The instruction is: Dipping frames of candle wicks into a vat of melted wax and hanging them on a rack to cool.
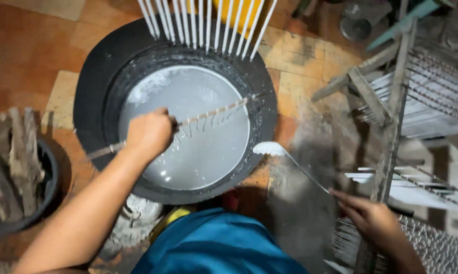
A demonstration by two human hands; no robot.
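Large pot: a wide, round, black metal pot [94,86] is seen from above at the middle of the view; it is filled almost to the rim with a pale grey-white liquid [188,147].
Dipping stick: a thin rod with a row of short white wicks hanging from it [208,115] is held across the pot, just over the liquid, slanting from lower left to upper right, its far end close to the pot's inner wall.
Left hand: the left hand [149,133] is closed in a fist around the rod, over the left half of the liquid.
Right hand: the right hand [373,218] is closed around the dark handle of a long metal ladle [290,160]; its white-coated bowl lies at the pot's right rim.
Upper rack: a row of thin white candles [203,23] is seen hanging over the far edge of the pot.
Side basin: a dark round basin [49,177] stands at the left, holding rough sticks of firewood [16,152].
Wooden frame: a grey, dusty wooden frame [391,111] stands at the right, with rows of white candles [432,101] laid across it.
Floor: worn orange and tan tiles [31,45] are seen around the pot, stained grey and white on the right.
Clothing: blue cloth [214,243] fills the lower middle of the view.
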